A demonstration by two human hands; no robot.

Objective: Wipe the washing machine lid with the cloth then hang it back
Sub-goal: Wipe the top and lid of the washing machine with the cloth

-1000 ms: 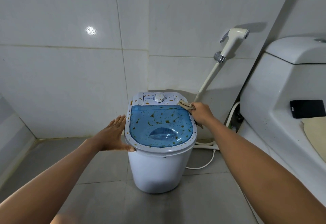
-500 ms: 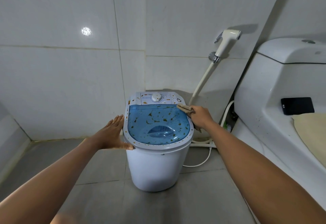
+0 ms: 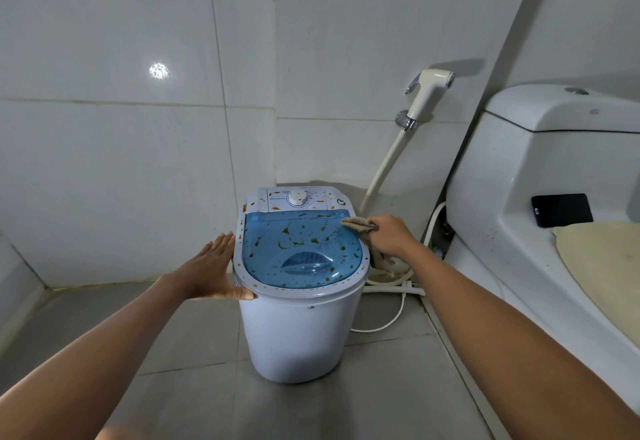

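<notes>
Translucent blue lid, speckled brown; right hand grips crumpled cloth.

The washing machine stands on the floor before the wall corner, with the toilet to its right, the sprayer behind-right on the wall, and a phone on the toilet.

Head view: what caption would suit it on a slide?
Right hand presses cloth on stained blue lid; left hand steadies the washer.
</notes>
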